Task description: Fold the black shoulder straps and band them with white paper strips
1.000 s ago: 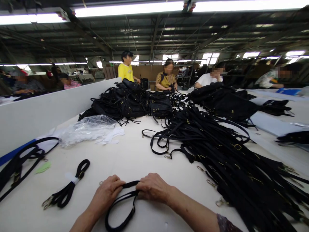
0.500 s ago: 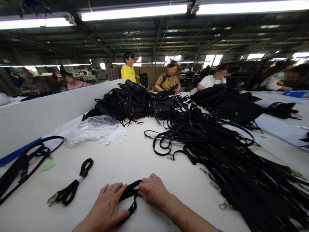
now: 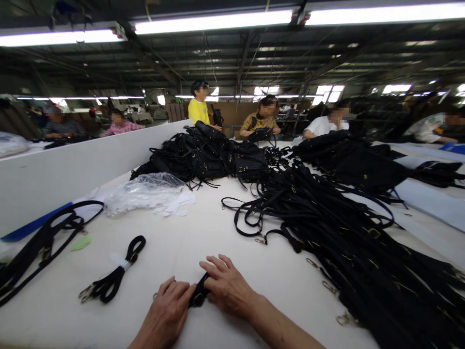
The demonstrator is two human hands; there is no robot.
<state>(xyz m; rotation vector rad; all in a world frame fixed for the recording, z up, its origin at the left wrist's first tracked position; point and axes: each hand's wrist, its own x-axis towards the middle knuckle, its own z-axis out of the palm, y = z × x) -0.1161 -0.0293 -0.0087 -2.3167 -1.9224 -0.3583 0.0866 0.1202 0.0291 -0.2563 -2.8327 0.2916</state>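
A black strap (image 3: 198,293) with a buckle lies gathered between my hands near the table's front edge, much of it hidden beneath them. My left hand (image 3: 167,306) is closed on its left end, and a bit of metal peeks out beside the fingers. From the right, my right hand (image 3: 229,287) grips the strap with thumb and lower fingers while the upper fingers stay raised. To the left lies a folded black strap (image 3: 115,276) bound with a white band, metal clips at its lower end.
A long heap of black straps (image 3: 348,242) with clips covers the right side. Black bags (image 3: 214,155) are piled at the back beside clear plastic bags (image 3: 145,191). A white partition (image 3: 72,169) edges the left. Loose straps (image 3: 47,247) lie far left. Several co-workers sit or stand beyond.
My hands have drawn the open strap loop into a compact bundle. My left hand has curled its fingers; the right hand's upper fingers have lifted. The view has shifted slightly left.
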